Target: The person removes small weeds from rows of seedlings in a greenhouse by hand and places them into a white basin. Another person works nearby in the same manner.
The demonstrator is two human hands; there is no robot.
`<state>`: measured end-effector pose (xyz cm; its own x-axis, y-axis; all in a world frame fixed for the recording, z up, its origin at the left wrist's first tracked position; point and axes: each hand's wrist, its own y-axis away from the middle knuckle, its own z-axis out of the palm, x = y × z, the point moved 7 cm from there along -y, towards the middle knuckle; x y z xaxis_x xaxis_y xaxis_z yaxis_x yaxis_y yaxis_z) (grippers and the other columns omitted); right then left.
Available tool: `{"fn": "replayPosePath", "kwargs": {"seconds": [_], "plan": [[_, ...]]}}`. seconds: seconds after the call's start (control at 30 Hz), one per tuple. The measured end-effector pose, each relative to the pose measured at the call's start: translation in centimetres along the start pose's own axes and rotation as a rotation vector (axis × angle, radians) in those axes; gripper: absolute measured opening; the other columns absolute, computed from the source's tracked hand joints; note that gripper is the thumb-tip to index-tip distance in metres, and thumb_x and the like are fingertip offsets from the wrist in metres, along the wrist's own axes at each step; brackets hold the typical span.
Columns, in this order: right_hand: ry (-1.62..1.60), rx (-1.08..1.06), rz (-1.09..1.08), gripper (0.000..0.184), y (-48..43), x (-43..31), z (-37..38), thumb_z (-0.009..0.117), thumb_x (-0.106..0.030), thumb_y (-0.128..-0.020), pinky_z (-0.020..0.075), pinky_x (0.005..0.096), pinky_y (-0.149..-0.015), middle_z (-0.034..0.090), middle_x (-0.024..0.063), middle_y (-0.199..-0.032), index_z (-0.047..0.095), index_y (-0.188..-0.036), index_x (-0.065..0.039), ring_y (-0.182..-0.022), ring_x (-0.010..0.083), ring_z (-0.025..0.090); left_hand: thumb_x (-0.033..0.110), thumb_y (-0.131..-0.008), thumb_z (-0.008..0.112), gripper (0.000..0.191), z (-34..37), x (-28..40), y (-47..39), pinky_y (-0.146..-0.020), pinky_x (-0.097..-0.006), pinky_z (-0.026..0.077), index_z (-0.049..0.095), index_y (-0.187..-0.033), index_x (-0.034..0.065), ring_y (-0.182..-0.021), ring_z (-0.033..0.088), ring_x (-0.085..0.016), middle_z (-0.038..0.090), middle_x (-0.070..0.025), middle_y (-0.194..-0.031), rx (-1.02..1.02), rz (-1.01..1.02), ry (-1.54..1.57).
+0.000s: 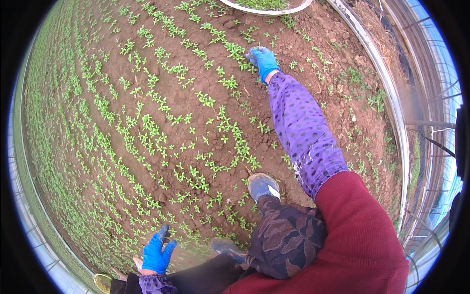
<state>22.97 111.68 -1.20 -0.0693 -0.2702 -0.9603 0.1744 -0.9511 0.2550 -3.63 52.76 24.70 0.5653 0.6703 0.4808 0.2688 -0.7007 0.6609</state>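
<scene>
My right hand [263, 61], in a blue glove, reaches out over a row of small green seedlings [235, 51]. Its fingers are curled together close to the leaves; whether anything is between them is unclear. Fingers spread, my left hand [157, 251] in a matching glove hangs above the seedlings at lower left with nothing visible in it. Dark smudges mark its fingertips. Past my right hand, at the top edge, sits a pale basin [271, 13] with green plants inside. Brown soil [216, 143] lies between the rows.
My shoes [262, 183] stand among the seedlings. A pale curved border rail [398, 121] runs along the bed's right side, with blue sheeting [446, 55] beyond. A yellowish round container [102, 282] shows at bottom left.
</scene>
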Motion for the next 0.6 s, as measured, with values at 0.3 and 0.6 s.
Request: {"fn": "replayPosePath", "kwargs": {"seconds": [0.3,0.6], "plan": [[1.050,0.023,-0.351,0.037,-1.0,-3.8,3.1,0.072,-0.015,-0.078,0.0532,0.0361,-0.078,0.069,0.0119,-0.098,0.065,-0.113,-0.010,-0.091,0.0245,0.067,0.016,-0.085,0.073,0.054,0.1,0.2,0.0,-0.082,-0.0342,0.053,0.054,-0.136,0.0111,-0.092,0.067,-0.022,0.067,-0.0115,-0.110,-0.007,0.017,-0.012],[0.892,0.177,-0.358,0.022,-0.7,-3.8,3.2,0.076,-0.018,-0.076,0.0523,0.0354,-0.076,0.071,0.0107,-0.088,0.070,-0.096,-0.010,-0.080,0.0233,0.068,0.016,-0.085,0.073,0.054,0.0,-0.5,-0.1,-0.082,-0.0341,0.053,0.054,-0.136,0.0109,-0.091,0.066,-0.021,0.067,-0.0112,-0.110,-0.016,-0.042,-0.009]]}}
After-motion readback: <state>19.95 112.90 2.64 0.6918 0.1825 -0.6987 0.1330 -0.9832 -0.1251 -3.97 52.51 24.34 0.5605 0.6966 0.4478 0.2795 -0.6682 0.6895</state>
